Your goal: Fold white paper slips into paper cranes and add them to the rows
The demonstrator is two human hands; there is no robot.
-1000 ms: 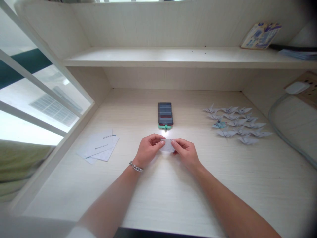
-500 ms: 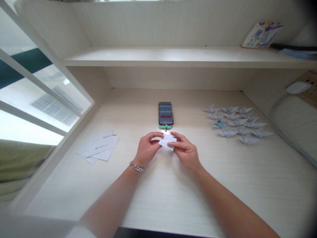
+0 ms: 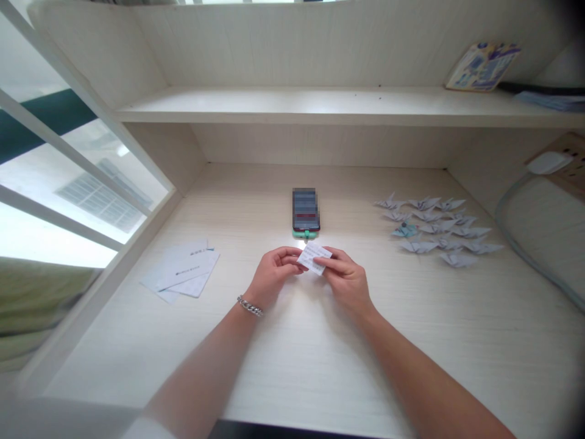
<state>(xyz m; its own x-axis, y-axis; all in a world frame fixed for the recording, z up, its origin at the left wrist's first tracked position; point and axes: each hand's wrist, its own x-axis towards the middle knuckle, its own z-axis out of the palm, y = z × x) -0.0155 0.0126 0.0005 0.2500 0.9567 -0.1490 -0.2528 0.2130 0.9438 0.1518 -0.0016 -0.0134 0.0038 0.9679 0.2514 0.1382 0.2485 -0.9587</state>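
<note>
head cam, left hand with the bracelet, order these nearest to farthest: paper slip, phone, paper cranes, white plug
From the left hand, in the head view:
1. paper slip, at its fingertips, just to its right
2. phone, ahead on the desk
3. folded paper cranes, grouped to the right on the desk
4. white plug, far right, by the back corner

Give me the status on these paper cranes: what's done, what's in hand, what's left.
Done: rows of folded paper cranes lie on the right of the desk. In hand: a small printed paper slip, held between the left hand and right hand. Left: flat printed sheets lie unfolded on the desk's left side.
</note>
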